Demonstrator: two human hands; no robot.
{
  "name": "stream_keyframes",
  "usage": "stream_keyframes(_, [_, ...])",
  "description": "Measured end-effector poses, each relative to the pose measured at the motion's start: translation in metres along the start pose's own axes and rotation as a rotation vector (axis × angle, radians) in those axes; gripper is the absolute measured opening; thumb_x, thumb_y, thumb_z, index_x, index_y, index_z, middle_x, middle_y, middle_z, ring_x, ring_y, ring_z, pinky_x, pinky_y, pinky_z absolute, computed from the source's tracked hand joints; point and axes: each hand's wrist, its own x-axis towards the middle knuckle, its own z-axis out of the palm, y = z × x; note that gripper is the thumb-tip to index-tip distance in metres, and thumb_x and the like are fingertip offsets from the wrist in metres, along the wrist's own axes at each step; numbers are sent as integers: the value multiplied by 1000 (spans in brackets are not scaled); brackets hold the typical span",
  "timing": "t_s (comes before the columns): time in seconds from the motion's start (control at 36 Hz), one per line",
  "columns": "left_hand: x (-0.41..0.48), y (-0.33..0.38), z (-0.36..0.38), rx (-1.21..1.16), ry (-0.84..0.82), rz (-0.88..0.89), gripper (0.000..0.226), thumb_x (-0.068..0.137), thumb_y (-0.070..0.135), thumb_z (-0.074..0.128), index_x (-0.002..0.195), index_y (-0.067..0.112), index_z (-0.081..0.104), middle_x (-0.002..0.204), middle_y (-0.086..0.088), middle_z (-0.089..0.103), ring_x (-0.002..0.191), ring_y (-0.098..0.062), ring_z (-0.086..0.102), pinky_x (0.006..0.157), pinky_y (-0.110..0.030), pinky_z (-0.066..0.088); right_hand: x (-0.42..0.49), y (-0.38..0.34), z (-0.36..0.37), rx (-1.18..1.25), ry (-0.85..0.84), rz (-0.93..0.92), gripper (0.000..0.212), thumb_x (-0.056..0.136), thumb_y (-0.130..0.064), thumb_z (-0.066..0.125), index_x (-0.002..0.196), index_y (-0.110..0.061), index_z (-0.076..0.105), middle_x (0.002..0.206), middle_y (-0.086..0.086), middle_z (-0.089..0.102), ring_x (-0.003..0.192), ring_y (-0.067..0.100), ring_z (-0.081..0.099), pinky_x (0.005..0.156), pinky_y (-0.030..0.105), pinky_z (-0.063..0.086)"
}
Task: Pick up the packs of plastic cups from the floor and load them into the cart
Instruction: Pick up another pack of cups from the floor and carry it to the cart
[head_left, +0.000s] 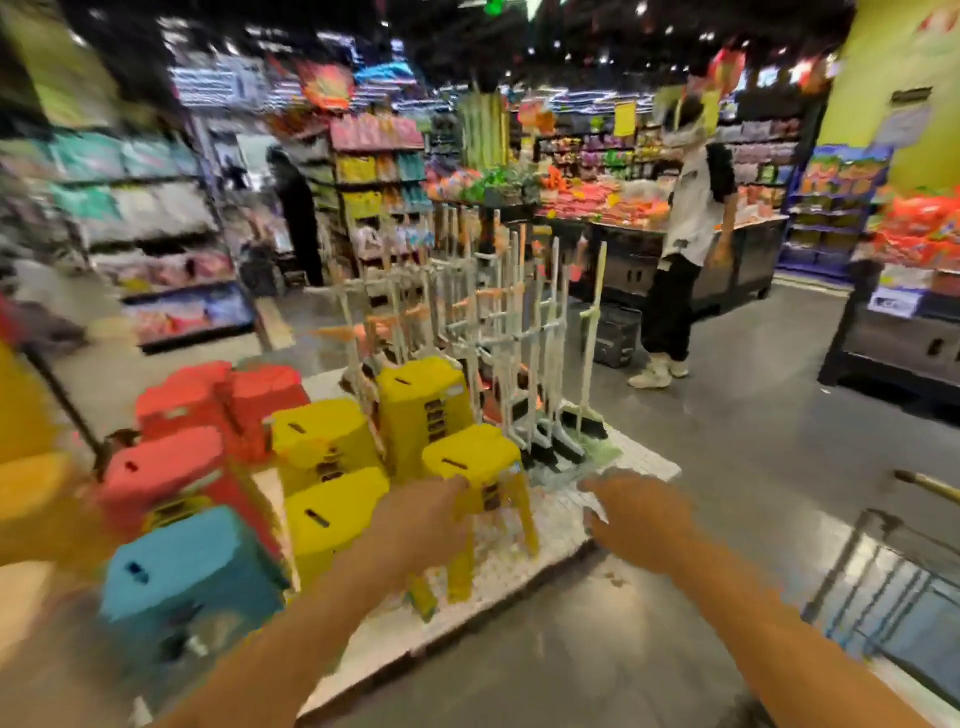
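Observation:
The view is motion-blurred. Both my arms reach forward over a low white platform (519, 561). My left hand (426, 519) is in front of a yellow stool (478, 467), and its fingers are hidden behind the back of the hand. My right hand (634, 519) is at the platform's right corner, beside something clear and whitish (571, 475) that may be a pack of plastic cups; whether it touches it is unclear. The wire cart (883, 597) stands at the lower right, partly cut off by the frame.
Stacked red (171, 467), yellow (322, 441) and blue stools (182, 566) fill the platform's left. A rack of brooms and mops (493, 322) stands behind. A person (685, 244) stands by a produce stand, with a black basket (615, 335) beside them. Shelves line the left.

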Motion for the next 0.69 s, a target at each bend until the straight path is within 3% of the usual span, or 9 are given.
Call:
stream_keyframes(0.14, [-105, -112, -25, 32, 20, -183, 46, 96, 43, 46, 140, 26, 46, 137, -6, 56, 122, -29, 54, 93, -40, 47, 18, -146, -6, -1, 25, -236, 35, 97, -41, 47, 129, -29, 54, 124, -1, 61, 111, 24, 60, 87, 34, 51])
stream_keyframes(0.22, [-169, -170, -38, 23, 69, -329, 41, 96, 40, 46, 135, 26, 49, 133, -5, 58, 119, -29, 56, 92, -40, 47, 27, -229, -8, 29, 31, -391, 33, 97, -44, 48, 127, -31, 56, 120, 1, 64, 105, 24, 61, 83, 40, 54])
stream_keyframes(0.33, [-251, -229, -49, -10, 68, -536, 40, 96, 36, 48, 132, 21, 53, 133, -6, 58, 120, -28, 55, 96, -40, 47, 25, -334, -12, 29, 45, -598, 37, 98, -44, 47, 131, -30, 55, 126, 2, 63, 114, 25, 60, 80, 36, 50])
stream_keyframes(0.42, [-307, -265, -50, -47, 119, -672, 37, 94, 39, 48, 128, 25, 57, 123, -2, 64, 110, -23, 60, 89, -38, 50, 20, -404, -8, 51, 58, -741, 33, 97, -42, 45, 126, -31, 57, 109, -2, 66, 104, 23, 62, 73, 34, 50])
stream_keyframes(0.5, [-356, -288, -50, -43, 114, -793, 40, 92, 45, 56, 126, 26, 59, 121, 4, 64, 109, -19, 60, 90, -32, 48, 14, -464, -4, 48, 55, -864, 38, 97, -41, 46, 133, -32, 53, 122, -3, 65, 112, 21, 60, 75, 33, 47])
stream_keyframes(0.56, [-387, -298, -49, -96, 121, -864, 41, 93, 42, 54, 131, 27, 56, 126, 4, 63, 111, -21, 60, 95, -38, 50, 10, -501, 0, 52, 18, -963, 39, 99, -41, 45, 135, -29, 52, 127, -2, 61, 115, 22, 58, 79, 34, 48])
stream_keyframes(0.69, [-459, -311, -46, -81, 167, -1091, 29, 96, 36, 48, 114, 19, 62, 105, -2, 66, 91, -20, 62, 74, -36, 54, -3, -585, 11, 77, -78, -1196, 30, 96, -37, 49, 123, -26, 55, 115, 1, 63, 104, 24, 61, 78, 40, 54])
